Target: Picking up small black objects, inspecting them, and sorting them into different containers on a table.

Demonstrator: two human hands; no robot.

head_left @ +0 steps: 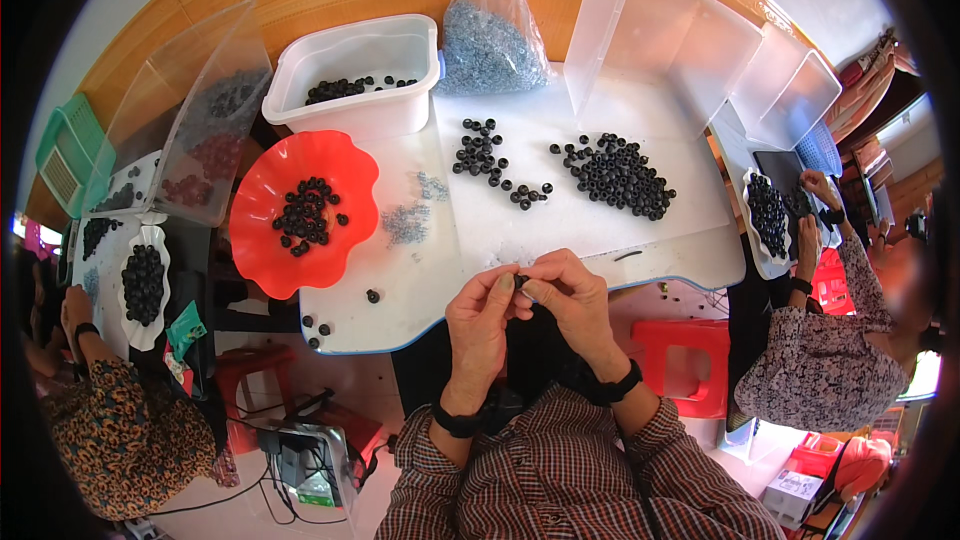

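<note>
Glossy red plastic makes up the bowl [255, 215], its broad rim waved like petals, with round black pieces gathered in its middle. Behind it stands a smooth white tub [350, 122] of rounded-rectangular shape, beside a crinkled, see-through bag [490, 50] filled with tiny blue-grey bits. A frosted, straight-walled bin [655, 50] rises at the back of the flat white table [425, 305], whose curved front edge is trimmed in blue. Dense on the tabletop lies a heap of black beads [620, 178], stubby and rounded, several showing holes; a looser cluster [478, 153] sits to its left. At the table's front edge, the left hand [482, 315] and right hand [573, 302] meet, the grip of each clamped by thumb and fingertips on one black piece [520, 281]. That piece is small and dark, held between the two hands; the fingers cover most of it, so its full shape cannot be told.
</note>
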